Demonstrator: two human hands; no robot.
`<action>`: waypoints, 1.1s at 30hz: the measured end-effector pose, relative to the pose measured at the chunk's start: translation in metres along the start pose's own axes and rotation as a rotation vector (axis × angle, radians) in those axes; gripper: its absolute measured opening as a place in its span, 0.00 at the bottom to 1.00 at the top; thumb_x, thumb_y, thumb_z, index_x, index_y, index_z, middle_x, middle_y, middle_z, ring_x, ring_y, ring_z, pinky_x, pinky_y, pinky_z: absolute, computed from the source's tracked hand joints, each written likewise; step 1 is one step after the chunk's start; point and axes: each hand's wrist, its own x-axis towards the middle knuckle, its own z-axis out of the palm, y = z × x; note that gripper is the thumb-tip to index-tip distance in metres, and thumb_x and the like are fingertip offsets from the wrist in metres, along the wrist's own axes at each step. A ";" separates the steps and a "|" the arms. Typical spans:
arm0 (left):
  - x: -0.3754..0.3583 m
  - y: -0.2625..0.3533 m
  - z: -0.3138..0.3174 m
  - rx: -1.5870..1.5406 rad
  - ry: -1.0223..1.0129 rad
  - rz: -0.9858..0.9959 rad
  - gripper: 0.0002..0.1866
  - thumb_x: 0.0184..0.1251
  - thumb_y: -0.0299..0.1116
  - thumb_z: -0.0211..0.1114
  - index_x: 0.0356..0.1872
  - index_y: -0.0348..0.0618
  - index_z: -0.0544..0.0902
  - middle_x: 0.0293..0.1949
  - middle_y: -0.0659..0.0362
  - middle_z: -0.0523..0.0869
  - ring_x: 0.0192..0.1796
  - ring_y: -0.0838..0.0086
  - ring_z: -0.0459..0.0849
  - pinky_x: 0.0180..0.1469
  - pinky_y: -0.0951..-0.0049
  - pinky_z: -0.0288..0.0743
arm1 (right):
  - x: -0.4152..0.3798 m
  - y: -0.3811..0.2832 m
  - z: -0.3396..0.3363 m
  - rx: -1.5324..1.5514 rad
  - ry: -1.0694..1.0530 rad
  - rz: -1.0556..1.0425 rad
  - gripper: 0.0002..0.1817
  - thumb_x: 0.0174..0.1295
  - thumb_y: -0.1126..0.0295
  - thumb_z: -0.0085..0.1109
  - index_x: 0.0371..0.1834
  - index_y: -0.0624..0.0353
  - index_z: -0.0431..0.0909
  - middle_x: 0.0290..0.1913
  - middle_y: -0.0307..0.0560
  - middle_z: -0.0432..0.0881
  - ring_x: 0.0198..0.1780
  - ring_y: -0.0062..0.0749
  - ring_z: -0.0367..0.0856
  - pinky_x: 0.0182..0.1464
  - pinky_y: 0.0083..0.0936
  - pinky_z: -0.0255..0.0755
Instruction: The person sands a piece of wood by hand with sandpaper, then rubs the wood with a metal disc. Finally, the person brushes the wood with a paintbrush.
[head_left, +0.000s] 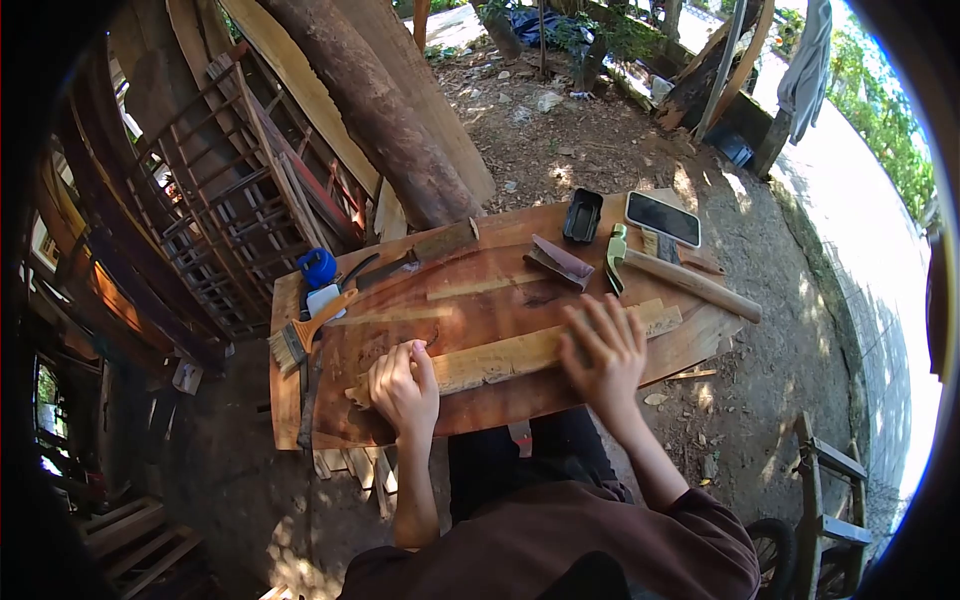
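A long, pale strip of wood [500, 362] lies across the near part of a reddish-brown wooden tabletop [470, 315]. My left hand [404, 388] is curled over the strip's left end, thumb along its edge; part of the fingers is hidden. Toward the strip's right end, my right hand [606, 350] rests over the wood with its fingers spread. Beyond that hand lie a claw hammer [690, 284] and a folded piece of sandpaper [560, 262].
Along the table's far side are a black tray [582, 216], a phone [664, 219] and a handsaw [425, 250]. A paintbrush [310, 330] and a blue-capped bottle [317, 267] stand at the left. A tree trunk [370, 100] rises behind the table.
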 end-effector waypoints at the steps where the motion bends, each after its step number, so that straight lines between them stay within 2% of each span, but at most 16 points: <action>1: 0.000 0.000 0.000 0.004 -0.006 -0.001 0.13 0.76 0.35 0.57 0.35 0.42 0.88 0.31 0.55 0.89 0.36 0.58 0.86 0.46 0.60 0.76 | 0.000 0.021 -0.006 -0.071 0.021 0.051 0.19 0.62 0.59 0.68 0.56 0.46 0.88 0.63 0.44 0.84 0.71 0.47 0.76 0.75 0.51 0.60; 5: 0.000 -0.003 0.003 0.002 0.026 0.030 0.14 0.76 0.35 0.57 0.34 0.41 0.88 0.31 0.55 0.89 0.36 0.58 0.86 0.46 0.60 0.76 | -0.002 0.083 -0.019 -0.245 0.118 0.225 0.18 0.65 0.60 0.65 0.58 0.46 0.88 0.65 0.43 0.83 0.70 0.47 0.76 0.75 0.50 0.58; 10: 0.000 0.000 0.002 0.018 0.014 0.006 0.15 0.77 0.36 0.57 0.33 0.41 0.87 0.31 0.55 0.89 0.35 0.58 0.85 0.45 0.60 0.76 | 0.001 0.065 -0.012 -0.283 0.126 0.236 0.18 0.65 0.60 0.65 0.57 0.49 0.88 0.63 0.45 0.84 0.70 0.48 0.74 0.74 0.51 0.59; 14: 0.000 0.001 0.002 0.021 0.008 0.011 0.15 0.77 0.36 0.57 0.33 0.42 0.87 0.31 0.55 0.89 0.35 0.58 0.85 0.45 0.60 0.75 | 0.005 -0.010 0.005 -0.014 0.006 0.011 0.18 0.62 0.61 0.67 0.54 0.52 0.87 0.60 0.49 0.83 0.68 0.53 0.75 0.72 0.52 0.61; 18: -0.001 0.001 0.002 0.032 0.012 0.006 0.15 0.77 0.36 0.57 0.33 0.42 0.87 0.31 0.55 0.88 0.35 0.58 0.85 0.45 0.59 0.75 | 0.001 -0.080 0.034 0.245 -0.066 -0.204 0.20 0.63 0.58 0.66 0.56 0.52 0.86 0.61 0.51 0.82 0.68 0.57 0.75 0.72 0.57 0.62; 21: -0.001 -0.002 0.003 0.026 0.017 0.014 0.15 0.77 0.36 0.56 0.33 0.42 0.87 0.31 0.55 0.88 0.36 0.58 0.85 0.45 0.59 0.75 | 0.001 -0.105 0.048 0.353 -0.127 -0.295 0.20 0.63 0.57 0.66 0.57 0.50 0.86 0.63 0.50 0.82 0.70 0.55 0.75 0.74 0.56 0.60; 24: 0.000 -0.002 0.002 0.009 0.021 0.038 0.15 0.77 0.36 0.56 0.34 0.41 0.87 0.31 0.55 0.88 0.36 0.58 0.85 0.46 0.59 0.75 | 0.006 -0.084 0.038 0.433 -0.182 -0.336 0.20 0.64 0.56 0.66 0.58 0.48 0.86 0.65 0.48 0.81 0.71 0.51 0.74 0.76 0.55 0.59; 27: -0.001 -0.001 0.000 -0.007 0.023 0.041 0.15 0.77 0.36 0.56 0.34 0.41 0.87 0.31 0.55 0.87 0.36 0.58 0.85 0.46 0.59 0.75 | 0.012 -0.041 0.012 0.255 -0.154 -0.252 0.19 0.62 0.58 0.67 0.56 0.47 0.87 0.64 0.46 0.83 0.70 0.49 0.76 0.76 0.54 0.58; 29: 0.000 -0.001 0.001 -0.021 0.029 0.044 0.14 0.77 0.36 0.56 0.34 0.41 0.87 0.31 0.55 0.87 0.36 0.58 0.85 0.46 0.60 0.75 | 0.013 0.001 -0.004 0.114 -0.105 -0.129 0.18 0.60 0.62 0.68 0.54 0.48 0.88 0.63 0.46 0.83 0.69 0.47 0.77 0.75 0.53 0.59; 33: 0.000 -0.002 0.002 -0.028 0.034 0.055 0.14 0.76 0.36 0.57 0.34 0.41 0.87 0.31 0.55 0.88 0.35 0.58 0.84 0.46 0.59 0.75 | 0.007 0.080 -0.022 -0.161 0.031 0.098 0.18 0.63 0.62 0.68 0.56 0.48 0.89 0.63 0.44 0.84 0.69 0.48 0.77 0.75 0.49 0.59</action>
